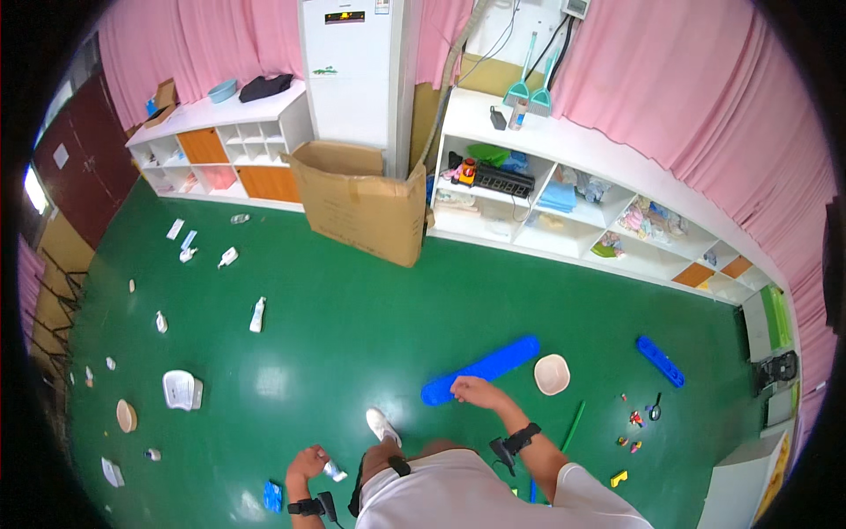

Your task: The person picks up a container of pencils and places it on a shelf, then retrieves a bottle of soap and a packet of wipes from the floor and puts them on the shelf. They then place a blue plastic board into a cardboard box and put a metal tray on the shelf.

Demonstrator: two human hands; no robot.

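- From my end, the left hand (308, 460) hangs low with a small white bottle (334, 472) right at its fingers. Can't tell whether they're pinching it or it's on the green floor (352, 273) behind.
- Right hand (476, 391) overlaps a long blue bar (490, 364) in my view. Fingers curl inward, nothing visible in them; can't tell if they're pressed together.
- Pale basin (552, 376) sits near the bar, toys (636, 417) nearer the floor's right edge, white tub (179, 390) toward its left edge.
- My read: the step in hand is handling that bottle. Next move calls for a sure pinch and clear footing, imo.
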